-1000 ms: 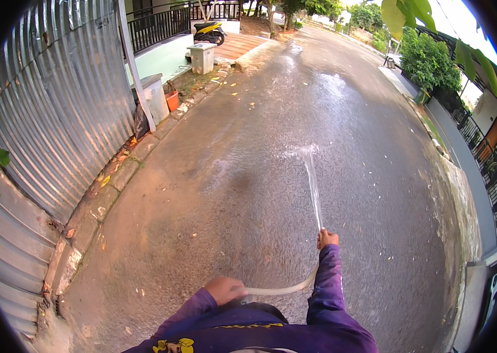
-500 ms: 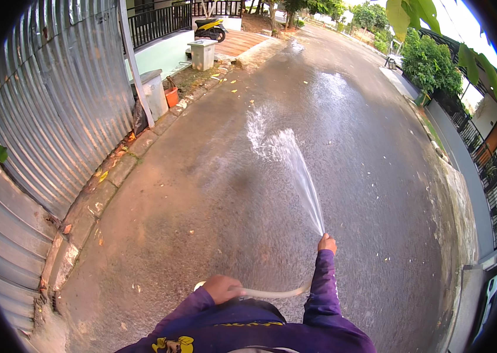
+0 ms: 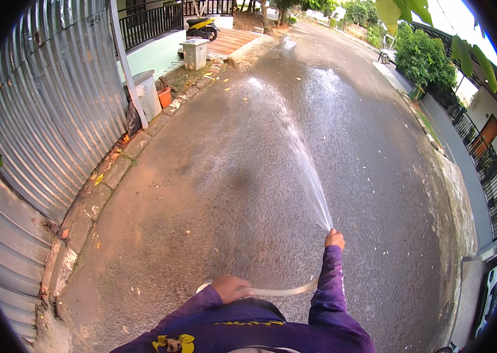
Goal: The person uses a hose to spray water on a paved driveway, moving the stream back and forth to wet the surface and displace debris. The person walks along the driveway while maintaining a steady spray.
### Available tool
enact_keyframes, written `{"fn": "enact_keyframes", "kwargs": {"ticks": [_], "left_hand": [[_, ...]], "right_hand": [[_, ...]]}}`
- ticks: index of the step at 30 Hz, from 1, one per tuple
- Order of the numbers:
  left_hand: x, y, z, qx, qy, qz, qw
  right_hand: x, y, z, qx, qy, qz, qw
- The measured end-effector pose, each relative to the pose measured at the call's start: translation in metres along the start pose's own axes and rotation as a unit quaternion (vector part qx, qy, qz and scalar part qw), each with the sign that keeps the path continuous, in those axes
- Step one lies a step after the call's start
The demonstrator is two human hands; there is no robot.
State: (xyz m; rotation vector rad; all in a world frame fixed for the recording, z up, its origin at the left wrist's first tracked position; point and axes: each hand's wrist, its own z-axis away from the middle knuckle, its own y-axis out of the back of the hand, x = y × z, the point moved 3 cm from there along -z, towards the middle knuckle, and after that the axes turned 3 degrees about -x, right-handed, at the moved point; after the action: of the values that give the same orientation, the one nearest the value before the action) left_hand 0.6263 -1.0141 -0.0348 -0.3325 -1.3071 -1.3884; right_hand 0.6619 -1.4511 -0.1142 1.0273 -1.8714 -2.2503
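A pale, whitish hose (image 3: 284, 292) runs across in front of my body. Its middle part passes through my left hand (image 3: 229, 289), whose fingers are wrapped round it close to my waist. Out ahead on a stretched arm, my right hand (image 3: 335, 239) grips the hose's end, which the fingers hide. From that hand a fan of water (image 3: 304, 162) sprays forward and a little left, landing on the wet asphalt road (image 3: 366, 176). Both forearms are in purple sleeves.
Corrugated metal fencing (image 3: 54, 117) and a concrete kerb (image 3: 92, 203) line the left. An orange bucket (image 3: 164, 96) stands by a concrete post; a yellow-black scooter (image 3: 202, 28) is parked beyond. Along the right run a low wall, a potted bush (image 3: 425, 59) and a parked car (image 3: 491, 294).
The water jet now reaches farther up the road in a longer arc. My right hand has shifted slightly right and up; my left hand has moved a little right, still on the hose.
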Motion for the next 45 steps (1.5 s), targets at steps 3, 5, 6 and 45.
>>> {"fn": "enact_keyframes", "kwargs": {"ticks": [3,5,6,45], "left_hand": [[0.002,-0.004,-0.006,-0.009,-0.007,-0.028,1.0],[0.007,-0.004,-0.01,-0.021,-0.014,-0.031,0.999],[0.009,-0.004,-0.012,-0.026,-0.017,-0.032,0.999],[0.007,0.002,-0.005,0.02,0.004,0.005,1.0]], "right_hand": [[0.003,0.005,-0.008,0.019,0.008,0.006,1.0],[0.007,0.011,-0.015,0.024,0.013,0.008,1.0],[0.007,0.013,-0.016,0.027,0.016,0.009,0.999],[-0.012,-0.013,-0.043,0.017,-0.001,-0.062,0.998]]}}
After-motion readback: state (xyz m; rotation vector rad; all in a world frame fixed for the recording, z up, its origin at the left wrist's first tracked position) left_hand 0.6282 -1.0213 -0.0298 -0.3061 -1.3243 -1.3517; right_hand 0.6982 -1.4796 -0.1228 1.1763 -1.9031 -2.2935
